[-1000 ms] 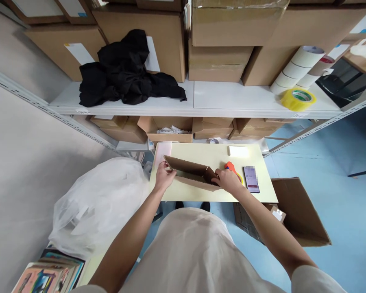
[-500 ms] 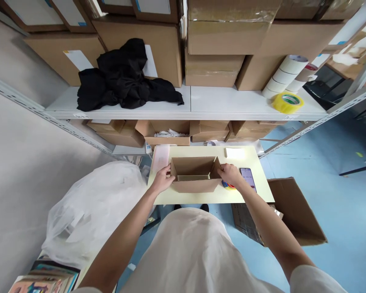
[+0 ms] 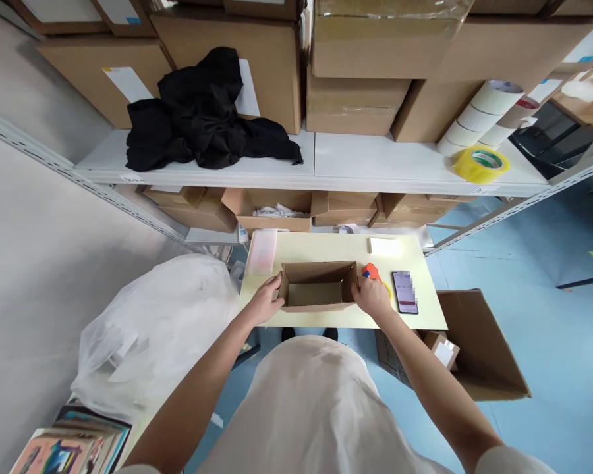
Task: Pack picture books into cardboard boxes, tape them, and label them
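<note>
Between my hands is a cardboard box (image 3: 319, 307) with no bottom closed, so the pale table top (image 3: 267, 318) shows through it. My left hand (image 3: 265, 300) grips its left wall, thumb on the near side. The right wall is pinched by my right hand (image 3: 372, 297). Just beyond the right hand lies a tape dispenser (image 3: 370, 270) with orange and blue parts and a yellow roll, partly hidden by that hand. A phone (image 3: 404, 291) rests to the right of it.
A pink sheet (image 3: 262, 251) and a white stack of paper (image 3: 384, 246) lie at the table's back. Right of the table stands a large open carton (image 3: 484, 342); left, a white plastic bag (image 3: 153, 329). Shelving ahead holds boxes, black cloth (image 3: 202, 118) and tape rolls (image 3: 481, 164).
The box has tilted, and its open middle now shows more of the table. My hands moved slightly with it. More of the tape dispenser is visible, and the camera view has shifted a little.
</note>
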`<state>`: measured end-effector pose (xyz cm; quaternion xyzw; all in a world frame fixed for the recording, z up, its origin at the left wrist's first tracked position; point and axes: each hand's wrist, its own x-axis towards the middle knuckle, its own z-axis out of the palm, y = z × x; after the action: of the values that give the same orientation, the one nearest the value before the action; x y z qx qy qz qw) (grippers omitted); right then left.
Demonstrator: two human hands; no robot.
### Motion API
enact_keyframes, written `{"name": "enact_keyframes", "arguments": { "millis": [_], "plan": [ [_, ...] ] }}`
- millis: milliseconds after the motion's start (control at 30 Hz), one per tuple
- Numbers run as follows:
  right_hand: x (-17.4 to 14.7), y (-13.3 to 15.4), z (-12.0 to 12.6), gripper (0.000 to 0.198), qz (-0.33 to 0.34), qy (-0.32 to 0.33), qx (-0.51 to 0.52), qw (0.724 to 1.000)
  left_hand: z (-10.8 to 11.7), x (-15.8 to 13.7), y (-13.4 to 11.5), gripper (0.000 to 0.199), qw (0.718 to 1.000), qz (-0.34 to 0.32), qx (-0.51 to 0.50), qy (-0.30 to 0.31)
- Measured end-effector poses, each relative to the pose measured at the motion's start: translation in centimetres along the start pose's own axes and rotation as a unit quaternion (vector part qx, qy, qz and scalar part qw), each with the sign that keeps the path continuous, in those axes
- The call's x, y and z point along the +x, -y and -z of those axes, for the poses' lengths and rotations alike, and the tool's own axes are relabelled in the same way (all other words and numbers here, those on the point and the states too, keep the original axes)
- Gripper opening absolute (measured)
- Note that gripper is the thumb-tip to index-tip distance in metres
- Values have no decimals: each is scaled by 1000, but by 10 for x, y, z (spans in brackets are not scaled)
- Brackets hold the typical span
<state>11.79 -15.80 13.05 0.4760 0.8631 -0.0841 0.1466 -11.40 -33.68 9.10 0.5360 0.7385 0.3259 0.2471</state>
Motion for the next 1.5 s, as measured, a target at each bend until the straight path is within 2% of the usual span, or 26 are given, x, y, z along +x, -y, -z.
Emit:
{"name": "enact_keyframes", "arguments": {
  "millis": [200, 367, 467, 600, 667, 800, 900, 967, 1033, 1200, 1333, 1500],
  "plan": [
    [-2, -1, 5, 35, 45, 33, -39, 998, -16, 4, -8, 67, 995, 15, 95, 25],
    [-1, 20, 9, 27, 89, 60, -73, 992, -29, 10, -12, 68, 986, 14, 165, 29],
    [-1, 25, 14, 38, 110, 68, -71, 989, -22, 12, -9, 69, 985, 27, 166, 46],
    [0, -2, 18, 64, 159, 90, -14, 983, 5, 11, -2, 65, 986, -7, 128, 102],
    [-1, -23, 11, 67, 219, 93, 27, 971, 18, 9, 2, 71, 983, -43, 117, 135],
    [-1, -51, -21, 88, 313, 32, 65, 947, 24, 1, 4, 108, 973, -76, 139, 168],
    [0, -53, -46, 79, 331, -42, 104, 937, 16, -6, 3, 122, 971, -81, 160, 160],
    [1, -51, -57, 70, 331, -77, 141, 930, 9, -11, 6, 117, 972, -86, 166, 140],
    [2, -50, -63, 66, 333, -93, 165, 924, 2, -14, 10, 102, 977, -89, 161, 112],
    [6, -53, -69, 62, 385, -126, 147, 902, -11, -18, 25, 72, 981, -107, 154, 53],
    [16, -53, -73, 61, 424, -150, 120, 885, -11, -12, 30, 60, 966, -141, 205, 72],
    [25, -52, -70, 61, 432, -130, 92, 888, -1, -4, 27, 54, 951, -169, 230, 116]
  ]
}}
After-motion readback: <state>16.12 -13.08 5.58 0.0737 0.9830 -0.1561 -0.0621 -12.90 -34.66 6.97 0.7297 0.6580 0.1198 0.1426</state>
